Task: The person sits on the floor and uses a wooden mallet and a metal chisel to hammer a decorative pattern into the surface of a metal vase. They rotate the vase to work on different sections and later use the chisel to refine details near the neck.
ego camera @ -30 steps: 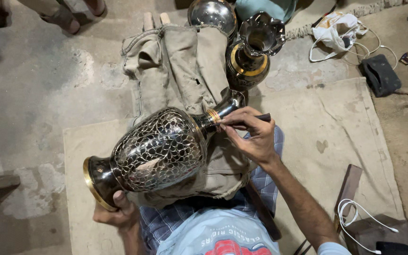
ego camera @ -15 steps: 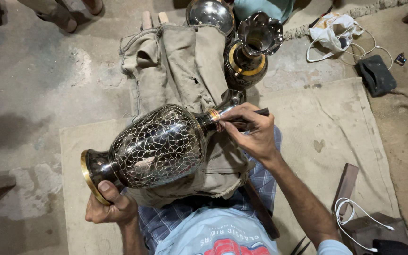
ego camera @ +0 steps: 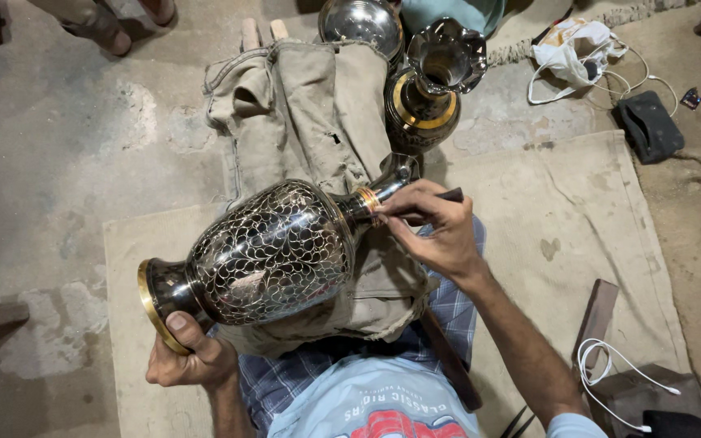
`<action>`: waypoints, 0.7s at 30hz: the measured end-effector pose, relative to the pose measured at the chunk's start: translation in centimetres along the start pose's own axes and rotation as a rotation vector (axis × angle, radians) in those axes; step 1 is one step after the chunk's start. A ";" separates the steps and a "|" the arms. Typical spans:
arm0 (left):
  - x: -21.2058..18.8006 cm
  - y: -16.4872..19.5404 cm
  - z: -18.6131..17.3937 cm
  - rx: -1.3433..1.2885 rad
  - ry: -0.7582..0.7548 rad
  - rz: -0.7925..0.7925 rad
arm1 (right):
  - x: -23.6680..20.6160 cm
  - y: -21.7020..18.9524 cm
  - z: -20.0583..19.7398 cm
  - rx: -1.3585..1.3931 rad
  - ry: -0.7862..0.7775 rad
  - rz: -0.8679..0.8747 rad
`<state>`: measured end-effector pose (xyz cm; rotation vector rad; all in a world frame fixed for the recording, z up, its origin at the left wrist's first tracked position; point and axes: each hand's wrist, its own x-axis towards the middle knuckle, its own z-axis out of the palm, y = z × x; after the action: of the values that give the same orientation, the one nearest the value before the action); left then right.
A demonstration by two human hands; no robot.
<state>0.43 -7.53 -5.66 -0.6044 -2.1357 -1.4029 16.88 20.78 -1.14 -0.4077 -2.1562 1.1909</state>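
A large dark metal vase (ego camera: 273, 251) with a fine engraved scale pattern and brass rings lies on its side across my lap, on a khaki cloth (ego camera: 318, 113). My left hand (ego camera: 188, 357) grips the brass-rimmed foot of the vase at the lower left. My right hand (ego camera: 436, 231) holds a dark engraving tool (ego camera: 448, 195) with its tip at the brass band on the vase's neck.
An upright second vase (ego camera: 432, 85) and a shiny metal bowl (ego camera: 360, 20) stand beyond my knees. A beige mat (ego camera: 569, 219) covers the floor. A black pouch (ego camera: 649, 126), white cables (ego camera: 602, 365), a wooden block (ego camera: 594, 320) and another person's feet (ego camera: 115, 20) lie around.
My left hand has shifted its grip on the vase's foot, and the vase has turned slightly. My right hand stays at the neck with the tool.
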 end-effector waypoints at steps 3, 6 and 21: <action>0.1 0.2 0.0 0.000 0.007 -0.017 | -0.3 0.3 0.3 -0.018 0.055 0.021; 0.2 0.4 0.1 0.020 0.017 -0.019 | -0.5 0.9 0.5 -0.028 0.073 0.057; 0.5 0.8 0.0 0.027 -0.004 -0.035 | -1.6 2.9 0.8 0.024 0.038 -0.107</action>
<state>0.59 -7.21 -4.77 -0.5621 -2.1744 -1.3905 17.43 21.00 -4.45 -0.2979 -2.1014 1.1394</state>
